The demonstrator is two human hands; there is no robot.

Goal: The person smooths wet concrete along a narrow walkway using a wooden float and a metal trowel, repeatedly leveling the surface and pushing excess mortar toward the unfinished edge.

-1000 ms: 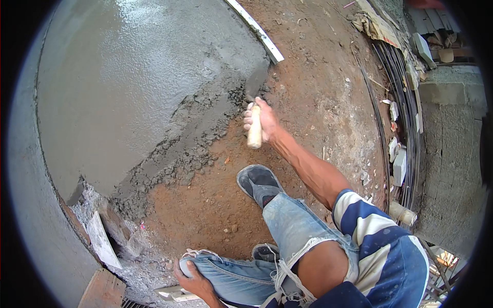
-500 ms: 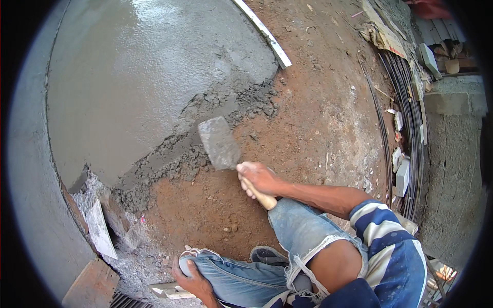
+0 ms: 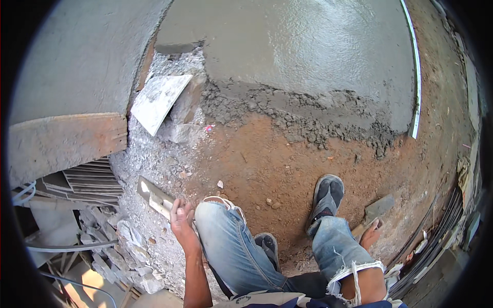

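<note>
Wet concrete [image 3: 318,46] spreads across the far ground, its smooth sheen ending in a crumbly near edge [image 3: 303,115] above brown soil. My left hand [image 3: 183,219], beside my left knee, has its fingers curled round a long flat finishing trowel [image 3: 155,197], whose blade points away to the left over pale rubble. Low at the right, partly behind my right leg, my right hand [image 3: 371,233] is closed on a masonry trowel. Its grey, mortar-smeared blade [image 3: 380,206] lies over the soil, and part of the wooden handle shows.
A white straight strip [image 3: 415,77] borders the concrete on the right. At left lie a white tile piece [image 3: 160,102], a wooden board [image 3: 69,143], stacked dark sheets [image 3: 92,179] and broken rubble [image 3: 110,241]. Thin dark rods [image 3: 436,246] run along the right.
My view has swung left, and my right foot has come into sight. The right hand has drawn the masonry trowel back from the concrete's edge to beside my right leg.
</note>
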